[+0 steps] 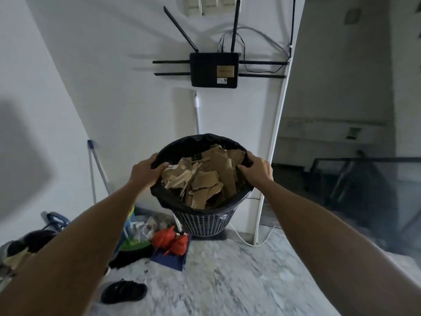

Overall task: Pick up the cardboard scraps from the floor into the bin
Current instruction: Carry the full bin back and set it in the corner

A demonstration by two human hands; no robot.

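Note:
A round grey lattice bin (206, 222) lined with a black bag is held up off the marble floor, tilted toward me. My left hand (145, 171) grips its left rim with the thumb hooked inside. On the opposite rim, my right hand (258, 168) curls its fingers over the edge. Several torn brown cardboard scraps (205, 179) fill the bin close to the top.
A black router (214, 70) hangs on the white wall ahead. Below the bin lie orange bags (170, 240), a blue dustpan (169, 258), a green item and a black shoe (124, 291). Mop handles lean at left. A dark doorway opens at right.

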